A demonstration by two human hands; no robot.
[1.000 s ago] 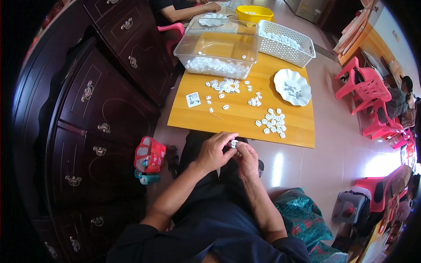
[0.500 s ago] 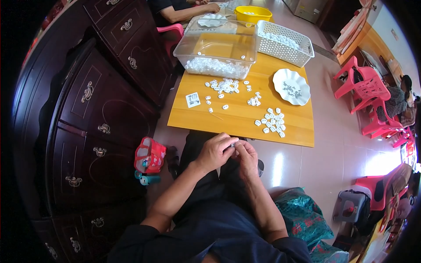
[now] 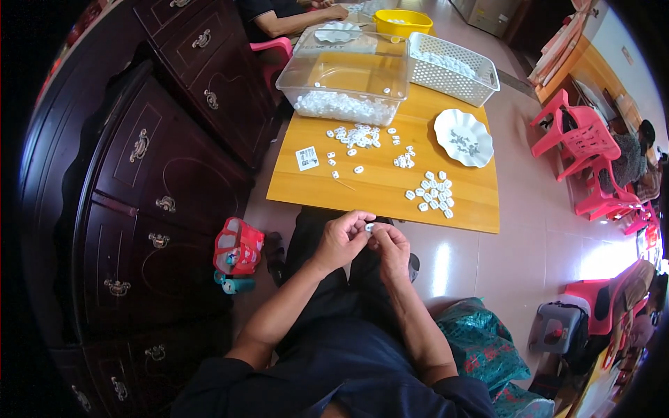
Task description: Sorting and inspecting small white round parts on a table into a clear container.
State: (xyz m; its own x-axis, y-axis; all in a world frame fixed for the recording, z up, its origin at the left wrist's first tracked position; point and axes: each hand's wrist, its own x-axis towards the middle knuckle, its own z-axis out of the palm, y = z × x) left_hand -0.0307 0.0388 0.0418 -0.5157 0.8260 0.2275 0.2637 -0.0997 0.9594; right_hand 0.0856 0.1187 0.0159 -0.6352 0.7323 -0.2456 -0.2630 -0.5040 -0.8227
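Just off the table's near edge, my left hand [image 3: 340,241] and my right hand [image 3: 391,248] meet above my lap. Between their fingertips is a small white plastic piece [image 3: 369,227], pinched from both sides. On the table ahead lie a loose pile of white oval pieces with dark holes [image 3: 360,135], a smaller cluster of similar pieces [image 3: 403,161], and a group of white pieces [image 3: 433,194] at the right, closest to my right hand. A scalloped white plate [image 3: 463,138] holds small grey bits.
A clear plastic bin [image 3: 341,78] of white pieces stands on the wooden table [image 3: 306,191], beside a perforated white basket [image 3: 456,85] and a yellow tub [image 3: 403,23]. Another person's arm [image 3: 300,23] is at the far end. Dark cabinets [image 3: 167,230] line the left; pink chairs [image 3: 578,132] stand right.
My left fingers have opened slightly and shifted, so the small white piece between my fingertips now shows more plainly. The things on the table have not visibly moved.
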